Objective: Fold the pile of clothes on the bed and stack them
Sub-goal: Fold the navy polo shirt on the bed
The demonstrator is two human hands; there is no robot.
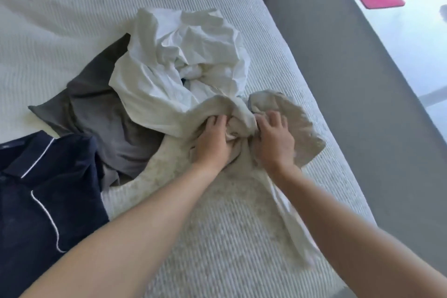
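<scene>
Where fingers (219, 120) dig into beige garment (285, 113), tips hidden.

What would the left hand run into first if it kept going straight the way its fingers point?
The left hand already grips the beige garment. Straight ahead, up the bed, it would likely meet the crumpled white garment next, which overlaps the beige one there; depth is hard to judge.

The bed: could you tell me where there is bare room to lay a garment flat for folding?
The bed is bare across its far left, beyond the grey garment and white garment, and near, between the navy shirt and beige garment both hands grip. The middle is crowded.
</scene>
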